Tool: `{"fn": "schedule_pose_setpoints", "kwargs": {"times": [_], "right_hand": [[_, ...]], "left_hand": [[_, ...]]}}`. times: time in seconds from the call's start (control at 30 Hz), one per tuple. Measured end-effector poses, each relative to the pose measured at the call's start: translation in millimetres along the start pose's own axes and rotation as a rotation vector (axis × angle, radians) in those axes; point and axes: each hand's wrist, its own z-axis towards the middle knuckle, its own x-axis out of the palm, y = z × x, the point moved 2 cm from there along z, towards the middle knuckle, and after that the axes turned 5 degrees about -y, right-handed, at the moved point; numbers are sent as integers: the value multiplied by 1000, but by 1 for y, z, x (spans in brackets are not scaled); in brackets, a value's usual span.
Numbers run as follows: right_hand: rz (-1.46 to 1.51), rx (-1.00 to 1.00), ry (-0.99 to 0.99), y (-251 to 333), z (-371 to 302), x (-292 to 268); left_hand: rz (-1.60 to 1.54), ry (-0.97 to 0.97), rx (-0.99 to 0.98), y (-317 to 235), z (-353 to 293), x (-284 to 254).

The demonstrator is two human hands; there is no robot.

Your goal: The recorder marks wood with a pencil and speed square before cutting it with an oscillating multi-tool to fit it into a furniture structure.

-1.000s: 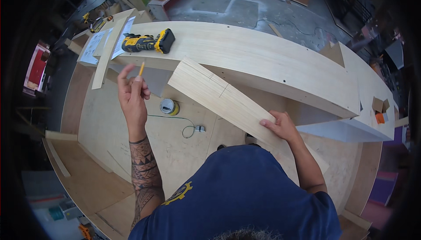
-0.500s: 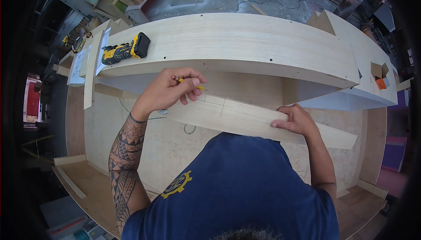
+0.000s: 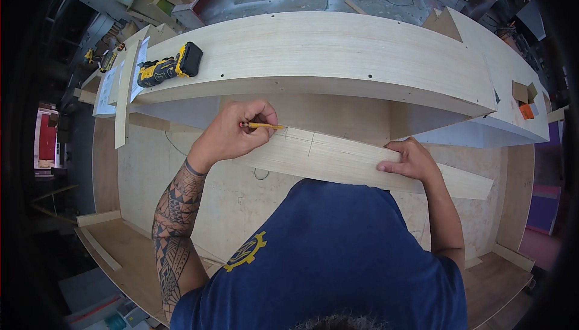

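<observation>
A long pale plywood strip [image 3: 338, 158] lies across the workbench in front of me, with a pencil line drawn across it near the middle. My left hand [image 3: 236, 132] grips a yellow pencil [image 3: 265, 125], whose tip touches the strip's far edge near its left end. My right hand [image 3: 410, 160] lies flat on the strip further right, pressing it down. My blue shirt hides the near part of the bench.
A large plywood cabinet panel [image 3: 313, 53] runs across behind the strip. A yellow and black cordless drill [image 3: 169, 68] lies on its left end. A narrow wooden slat [image 3: 126, 95] and papers sit at far left. A small orange box [image 3: 526, 110] is at right.
My left hand came down from mid-air and set the pencil on the strip. The strip swung from a diagonal to lie nearly level across the bench, my right hand staying on it.
</observation>
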Motion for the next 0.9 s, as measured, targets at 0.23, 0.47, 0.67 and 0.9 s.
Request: {"fn": "schedule_pose_setpoints", "kwargs": {"times": [0.23, 0.47, 0.67, 0.9], "right_hand": [[-6, -8, -21, -4, 0, 0], [14, -62, -23, -11, 3, 0], [3, -44, -18, -13, 5, -3], [29, -61, -47, -14, 6, -7]], "left_hand": [[6, -26, 8, -5, -4, 4], [43, 29, 30, 1, -1, 6], [-17, -75, -1, 1, 2, 10], [16, -35, -7, -1, 8, 7]]}}
